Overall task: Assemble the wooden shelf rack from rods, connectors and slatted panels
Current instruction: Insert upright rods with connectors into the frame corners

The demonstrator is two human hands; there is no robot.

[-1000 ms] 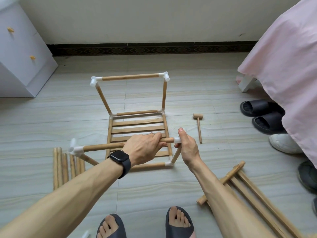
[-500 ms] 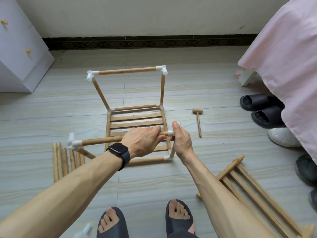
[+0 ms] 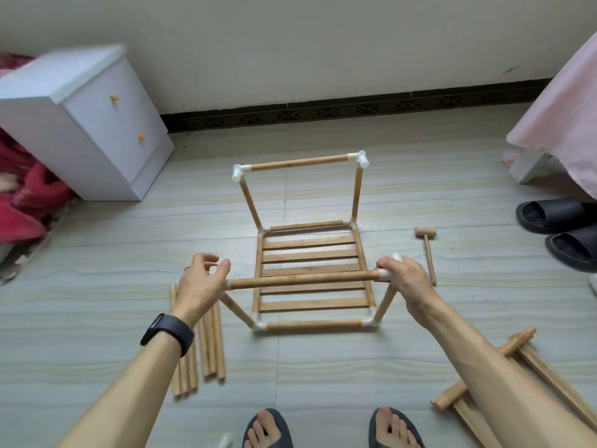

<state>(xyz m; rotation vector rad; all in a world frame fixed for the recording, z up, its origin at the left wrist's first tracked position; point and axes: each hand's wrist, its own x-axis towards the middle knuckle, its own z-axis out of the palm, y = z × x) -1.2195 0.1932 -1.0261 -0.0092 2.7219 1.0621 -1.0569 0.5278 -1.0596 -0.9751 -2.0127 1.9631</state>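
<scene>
**Clerk:** Moved since the last entry?
**Keeper:** Item: left hand (image 3: 202,282), gone from mid-rod out to the rod's left end. View also tipped up, so more wall showed.
**Clerk:** Its state?
**Keeper:** Fingers curled at the rod end, blurred. Whether they gripped anything could not be told. One black watch (image 3: 168,331) sat on that wrist.
**Clerk:** And the other?
**Keeper:** Item: right hand (image 3: 405,281), clasped round the white connector (image 3: 384,273) at the rod's right end, atop a slanted leg.
**Clerk:** Location of the rod?
**Keeper:** Item: rod (image 3: 300,279), level, raised across the near side of the rack (image 3: 310,325), above the panel.
**Clerk:** Rack, condition?
**Keeper:** It stood on the floor mid-scene. Its panel (image 3: 310,253) lay flat in the base frame, and a second rod frame rose at the far side.
**Clerk:** Remaining stock?
**Keeper:** Item: mallet (image 3: 428,250), right of the rack. Item: loose rods (image 3: 210,347), bundled near left. Item: spare panel (image 3: 533,376), near right, partly under the right forearm. Item: cabinet (image 3: 97,124), white, far left. Item: slippers (image 3: 549,215), black, far right.
</scene>
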